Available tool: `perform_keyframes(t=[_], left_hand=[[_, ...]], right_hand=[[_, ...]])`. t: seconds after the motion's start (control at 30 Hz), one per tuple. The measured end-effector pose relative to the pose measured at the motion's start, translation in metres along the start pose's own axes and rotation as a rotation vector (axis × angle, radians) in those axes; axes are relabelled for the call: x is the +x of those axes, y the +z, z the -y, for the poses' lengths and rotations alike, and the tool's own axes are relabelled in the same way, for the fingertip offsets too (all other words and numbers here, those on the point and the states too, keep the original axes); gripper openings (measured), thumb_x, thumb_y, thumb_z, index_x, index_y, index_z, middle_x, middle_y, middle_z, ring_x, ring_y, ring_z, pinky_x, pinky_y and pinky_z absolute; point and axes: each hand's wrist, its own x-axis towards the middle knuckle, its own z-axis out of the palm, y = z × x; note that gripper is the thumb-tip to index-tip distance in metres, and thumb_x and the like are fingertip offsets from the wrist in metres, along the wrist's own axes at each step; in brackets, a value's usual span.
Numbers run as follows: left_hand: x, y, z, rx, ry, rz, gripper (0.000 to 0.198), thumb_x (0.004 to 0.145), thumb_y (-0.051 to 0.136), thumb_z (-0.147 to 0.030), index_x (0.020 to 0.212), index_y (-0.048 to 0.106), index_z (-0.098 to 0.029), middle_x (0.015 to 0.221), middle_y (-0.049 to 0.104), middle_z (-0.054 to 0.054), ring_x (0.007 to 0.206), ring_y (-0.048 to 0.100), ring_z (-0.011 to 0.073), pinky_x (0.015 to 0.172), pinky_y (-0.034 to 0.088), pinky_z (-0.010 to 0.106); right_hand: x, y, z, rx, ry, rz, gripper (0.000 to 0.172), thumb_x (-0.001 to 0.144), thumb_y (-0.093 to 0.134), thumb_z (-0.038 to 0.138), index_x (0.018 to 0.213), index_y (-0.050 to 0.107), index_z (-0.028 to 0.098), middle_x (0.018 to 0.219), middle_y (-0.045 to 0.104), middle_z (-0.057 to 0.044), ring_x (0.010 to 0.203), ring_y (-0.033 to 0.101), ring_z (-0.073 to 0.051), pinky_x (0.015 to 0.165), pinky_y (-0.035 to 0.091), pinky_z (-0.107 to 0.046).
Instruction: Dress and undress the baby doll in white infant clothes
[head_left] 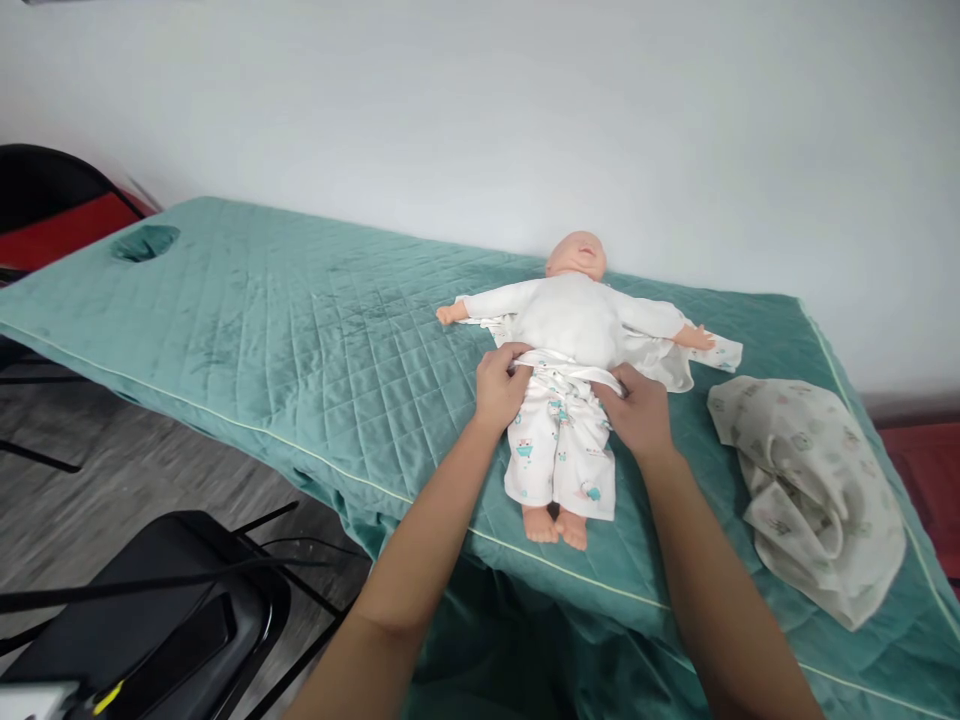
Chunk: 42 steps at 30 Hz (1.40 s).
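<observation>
A baby doll (570,318) lies on its back with its arms spread and its head toward the wall. White trousers (534,445) with a small teal print cover its legs, and its bare feet stick out at the hems. My left hand (501,385) is closed on one side of the trouser waistband. On the other side, my right hand (637,405) pinches the waistband, pulling it out from the belly. A printed white baby shirt (660,355) is spread under the doll's back, one sleeve reaching past the doll's hand.
A bundled printed cloth (825,490) lies to the right on the green quilted bed cover (322,330). The bed has a face hole (146,242) at the far left. Black chairs (187,600) stand at the left, and the white wall (420,120) runs behind the bed.
</observation>
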Motion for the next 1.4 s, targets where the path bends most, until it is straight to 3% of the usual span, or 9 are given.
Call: perform_keyframes(t=[0.63, 0.97, 1.17, 1.4], left_hand=[[-0.001, -0.002, -0.002, 0.040, 0.030, 0.000, 0.026, 0.083, 0.055, -0.011, 0.098, 0.072, -0.023, 0.099, 0.076, 0.001, 0.096, 0.067, 0.0196, 0.093, 0.049, 0.033], [0.001, 0.002, 0.000, 0.004, 0.028, -0.018, 0.026, 0.082, 0.055, -0.011, 0.097, 0.072, -0.023, 0.098, 0.076, 0.002, 0.097, 0.069, 0.0200, 0.093, 0.050, 0.034], [0.024, 0.011, -0.008, -0.047, 0.082, -0.012, 0.026, 0.084, 0.053, -0.010, 0.098, 0.071, -0.023, 0.101, 0.076, 0.002, 0.098, 0.069, 0.0195, 0.094, 0.051, 0.033], [0.051, 0.020, 0.003, -0.075, 0.062, -0.003, 0.027, 0.083, 0.052, -0.009, 0.098, 0.070, -0.022, 0.101, 0.075, 0.002, 0.098, 0.069, 0.0191, 0.092, 0.051, 0.031]], right_hand=[[-0.027, -0.008, 0.022, 0.142, 0.092, 0.057, 0.037, 0.080, 0.063, 0.049, 0.059, 0.048, 0.023, 0.052, 0.040, 0.004, 0.054, 0.038, -0.014, 0.052, 0.031, -0.028], [-0.034, -0.007, 0.019, 0.324, 0.131, 0.081, 0.026, 0.082, 0.065, 0.046, 0.080, 0.059, 0.022, 0.068, 0.053, 0.003, 0.064, 0.044, -0.015, 0.057, 0.038, -0.026], [-0.017, -0.004, 0.017, 0.370, 0.136, 0.046, 0.032, 0.082, 0.068, 0.052, 0.088, 0.057, 0.023, 0.074, 0.053, 0.004, 0.069, 0.046, -0.015, 0.062, 0.040, -0.027], [0.015, 0.007, 0.011, 0.318, 0.092, 0.053, 0.033, 0.080, 0.068, 0.052, 0.086, 0.056, 0.023, 0.075, 0.053, 0.004, 0.072, 0.048, -0.015, 0.066, 0.040, -0.027]])
